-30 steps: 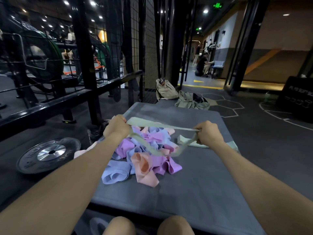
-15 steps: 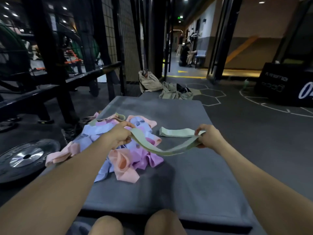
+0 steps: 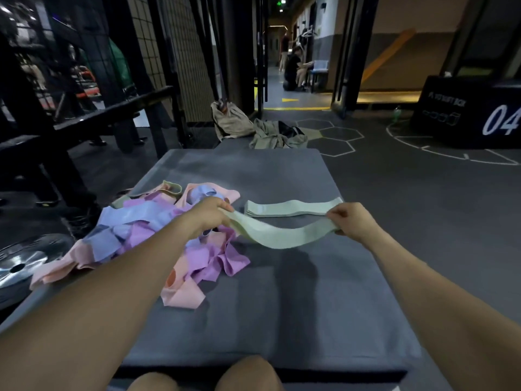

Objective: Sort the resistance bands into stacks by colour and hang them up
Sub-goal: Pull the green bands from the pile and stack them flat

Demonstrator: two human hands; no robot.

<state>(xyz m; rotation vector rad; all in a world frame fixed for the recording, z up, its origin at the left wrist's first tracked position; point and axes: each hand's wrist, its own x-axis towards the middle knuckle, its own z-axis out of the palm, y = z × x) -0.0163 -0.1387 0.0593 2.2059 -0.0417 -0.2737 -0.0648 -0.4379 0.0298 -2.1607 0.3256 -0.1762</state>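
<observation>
Both hands held one green band (image 3: 277,235) by its ends, the left hand (image 3: 210,214) pinching one end over the pile (image 3: 158,235) and the right hand (image 3: 348,221) pinching the other, so that it sagged just above the mat (image 3: 282,306). Beyond it, toward the mat's far right edge, lay a flat green stack (image 3: 293,208), perhaps several bands deep. The mixed pile of pink, purple and blue bands covered the mat's left side, one pink end spilling over the left edge.
</observation>
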